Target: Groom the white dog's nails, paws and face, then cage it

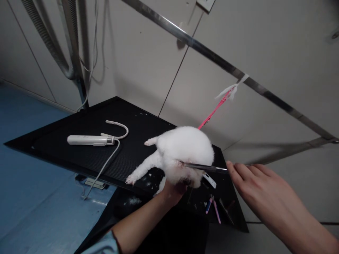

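Note:
A small white fluffy dog [182, 150] lies on a black grooming table [79, 130], its legs stretched to the left. My left hand [172, 192] reaches up from below and grips the dog's underside, partly hidden in the fur. My right hand [254, 183] holds long metal scissors [203, 168] whose blades point left into the fur at the dog's rear. A pink leash [214, 111] runs from the dog up to a metal bar [238, 74].
A white clipper [90, 140] with a cord and a curved white comb lies on the table's left part. Several small tools [214, 208] lie near the table's front right edge. Loose fur dots the mat. A hose [53, 46] hangs at upper left above blue floor.

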`<state>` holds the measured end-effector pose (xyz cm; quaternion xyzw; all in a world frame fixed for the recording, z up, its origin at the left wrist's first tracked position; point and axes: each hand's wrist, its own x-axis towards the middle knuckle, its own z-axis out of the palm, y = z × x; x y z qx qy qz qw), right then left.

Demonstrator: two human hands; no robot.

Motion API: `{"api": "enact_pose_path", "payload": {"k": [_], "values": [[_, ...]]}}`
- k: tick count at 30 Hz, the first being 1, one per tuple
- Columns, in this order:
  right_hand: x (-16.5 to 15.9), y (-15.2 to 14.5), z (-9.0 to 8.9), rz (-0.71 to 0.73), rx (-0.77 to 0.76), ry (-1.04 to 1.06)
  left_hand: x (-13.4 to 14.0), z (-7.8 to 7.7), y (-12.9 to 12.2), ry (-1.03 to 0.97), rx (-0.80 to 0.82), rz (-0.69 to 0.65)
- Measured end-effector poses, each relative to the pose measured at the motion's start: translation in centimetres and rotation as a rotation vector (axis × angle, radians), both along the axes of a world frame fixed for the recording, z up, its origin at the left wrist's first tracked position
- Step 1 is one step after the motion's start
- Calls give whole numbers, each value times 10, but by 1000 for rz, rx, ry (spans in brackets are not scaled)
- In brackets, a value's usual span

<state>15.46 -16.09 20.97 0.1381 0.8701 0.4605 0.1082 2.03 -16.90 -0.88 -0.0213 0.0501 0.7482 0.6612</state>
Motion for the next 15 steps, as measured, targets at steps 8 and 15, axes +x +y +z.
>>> {"api": "enact_pose_path", "payload": {"k": [8,15], "values": [[-1,0,-7,-16,21,29,1,3,-1,19,-9,18],[-6,-11,-18,189,-115,108,0,1,-4,38,-29,-36]]}}
